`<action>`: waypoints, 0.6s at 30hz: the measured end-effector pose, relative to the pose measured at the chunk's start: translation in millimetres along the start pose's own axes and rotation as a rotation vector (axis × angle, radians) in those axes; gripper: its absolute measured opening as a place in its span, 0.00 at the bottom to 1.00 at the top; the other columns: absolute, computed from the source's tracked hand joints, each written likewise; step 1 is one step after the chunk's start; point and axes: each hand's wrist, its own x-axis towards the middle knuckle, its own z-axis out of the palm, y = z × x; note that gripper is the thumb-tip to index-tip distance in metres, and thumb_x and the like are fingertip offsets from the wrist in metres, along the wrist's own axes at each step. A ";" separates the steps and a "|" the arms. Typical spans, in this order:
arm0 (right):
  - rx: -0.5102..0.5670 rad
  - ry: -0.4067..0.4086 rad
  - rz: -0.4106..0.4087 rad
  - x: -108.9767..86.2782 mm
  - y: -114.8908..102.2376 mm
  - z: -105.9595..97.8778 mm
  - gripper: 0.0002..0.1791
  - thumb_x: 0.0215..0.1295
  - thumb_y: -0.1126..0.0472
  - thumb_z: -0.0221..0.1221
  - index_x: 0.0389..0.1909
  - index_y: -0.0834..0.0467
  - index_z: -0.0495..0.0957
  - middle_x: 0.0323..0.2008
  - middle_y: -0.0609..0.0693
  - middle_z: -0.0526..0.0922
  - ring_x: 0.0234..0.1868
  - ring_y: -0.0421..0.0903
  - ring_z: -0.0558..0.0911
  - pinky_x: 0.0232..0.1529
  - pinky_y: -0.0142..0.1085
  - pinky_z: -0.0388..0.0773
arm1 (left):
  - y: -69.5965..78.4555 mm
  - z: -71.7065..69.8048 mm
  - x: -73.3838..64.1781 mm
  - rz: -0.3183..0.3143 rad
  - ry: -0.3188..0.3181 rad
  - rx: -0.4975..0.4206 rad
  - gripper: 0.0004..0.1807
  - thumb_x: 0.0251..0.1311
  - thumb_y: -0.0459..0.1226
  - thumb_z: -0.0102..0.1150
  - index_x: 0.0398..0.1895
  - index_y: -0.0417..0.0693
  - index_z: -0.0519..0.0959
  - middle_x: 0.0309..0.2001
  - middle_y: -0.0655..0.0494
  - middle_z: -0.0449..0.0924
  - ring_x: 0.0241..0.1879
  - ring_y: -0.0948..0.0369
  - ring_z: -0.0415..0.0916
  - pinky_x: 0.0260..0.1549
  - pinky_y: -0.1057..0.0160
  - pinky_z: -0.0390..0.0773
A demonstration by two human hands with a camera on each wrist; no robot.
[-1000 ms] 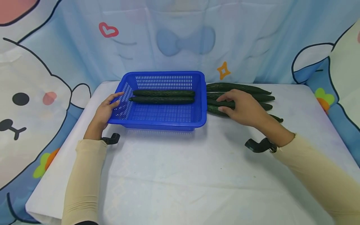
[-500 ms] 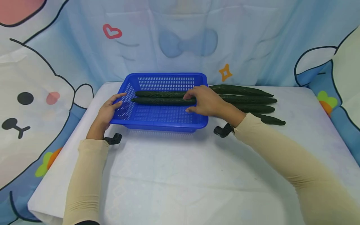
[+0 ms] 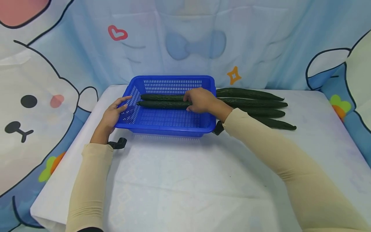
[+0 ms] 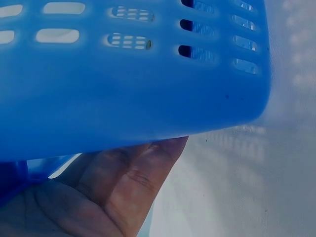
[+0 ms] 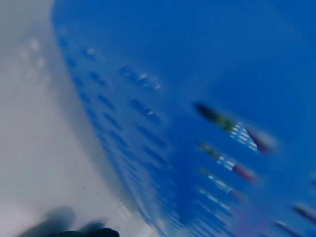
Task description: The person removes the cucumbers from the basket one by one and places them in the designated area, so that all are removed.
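A blue slotted plastic basket [image 3: 168,131] stands at the back of the table with two long dark green cucumbers lying side by side in it. At its left end, my left hand [image 3: 111,114] grips the rim; in the left wrist view, curled fingers [image 4: 140,180] show against the basket's underside. My right hand [image 3: 201,101] reaches in over the right end. Its fingers and thumb close around the front cucumber [image 3: 163,104], while the rear cucumber [image 3: 162,97] lies just behind, partly covered by that hand. The right wrist view shows the basket wall [image 5: 197,59] close up and blurred.
Several more cucumbers [image 3: 258,103] lie on the white-covered table [image 3: 179,180] right of the basket, their left ends hidden by basket and arm. A printed curtain [image 3: 197,19] hangs directly behind the table.
My right hand has moved left from above the loose cucumbers into the basket and closed around the front cucumber there. The left hand has stayed on the rim; the view has shifted slightly.
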 end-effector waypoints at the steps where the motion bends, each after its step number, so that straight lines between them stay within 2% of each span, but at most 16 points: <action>1: -0.003 -0.011 -0.002 1.4 0.4 1.3 0.23 0.60 0.57 0.68 0.56 0.59 0.79 0.50 0.57 0.84 0.51 0.53 0.81 0.52 0.48 0.78 | -0.1 -0.2 -0.1 0.001 -0.001 0.000 0.23 0.77 0.45 0.38 0.72 0.68 0.64 0.80 0.54 0.44 0.75 0.43 0.51 0.70 0.38 0.57; 6: -0.105 -0.095 0.028 4.3 2.3 8.8 0.27 0.62 0.56 0.67 0.61 0.57 0.75 0.56 0.57 0.81 0.58 0.55 0.79 0.59 0.50 0.75 | 0.8 -0.4 -0.3 0.002 -0.005 0.007 0.23 0.77 0.45 0.37 0.73 0.67 0.63 0.80 0.54 0.44 0.75 0.43 0.51 0.70 0.38 0.57; 13: -0.386 -0.256 0.075 6.3 -1.3 18.6 0.41 0.65 0.48 0.63 0.75 0.54 0.58 0.66 0.58 0.73 0.69 0.59 0.69 0.70 0.53 0.64 | 2.9 -0.3 0.5 0.000 -0.009 0.019 0.23 0.77 0.45 0.38 0.72 0.67 0.64 0.80 0.53 0.44 0.75 0.43 0.50 0.70 0.37 0.57; 15: -0.429 -0.297 0.076 6.8 -3.1 19.2 0.43 0.66 0.47 0.61 0.77 0.54 0.53 0.70 0.59 0.69 0.72 0.59 0.65 0.72 0.54 0.60 | 2.7 -0.7 0.0 -0.002 -0.007 0.017 0.23 0.77 0.45 0.39 0.72 0.67 0.64 0.80 0.54 0.44 0.75 0.43 0.50 0.70 0.37 0.57; 18: -0.439 -0.308 0.071 7.8 -3.6 19.5 0.45 0.66 0.48 0.61 0.78 0.54 0.49 0.72 0.60 0.63 0.73 0.60 0.62 0.73 0.53 0.58 | 1.2 -0.9 -0.3 -0.006 -0.003 0.010 0.23 0.77 0.46 0.39 0.72 0.68 0.64 0.80 0.54 0.43 0.75 0.43 0.51 0.70 0.37 0.57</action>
